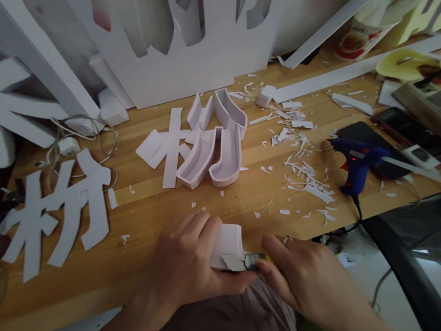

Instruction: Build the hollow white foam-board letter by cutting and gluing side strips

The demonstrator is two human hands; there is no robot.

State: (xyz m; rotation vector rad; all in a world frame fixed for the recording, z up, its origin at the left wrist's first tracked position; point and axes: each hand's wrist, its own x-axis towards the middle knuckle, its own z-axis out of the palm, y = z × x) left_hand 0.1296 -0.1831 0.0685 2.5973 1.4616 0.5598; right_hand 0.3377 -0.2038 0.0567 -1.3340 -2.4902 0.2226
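Observation:
My left hand (pixel 188 259) is closed on a small white foam board piece (pixel 227 240) at the table's front edge. In my right hand (pixel 304 269) is a utility knife (pixel 255 261), its blade against the lower part of that piece. Beyond my hands, near the middle of the table, lies a white character (pixel 172 149) whose right side has raised walls (pixel 225 160). A flat white character cutout (pixel 68 201) rests at the left.
White scraps (pixel 307 173) litter the wooden table (pixel 147 292) on the right. Beside them lie a blue glue gun (pixel 356 160), a dark phone (pixel 374 145) and a power strip (pixel 433 103). Large white cut boards (pixel 218 61) lean at the back. A cable (pixel 68 143) coils at the left.

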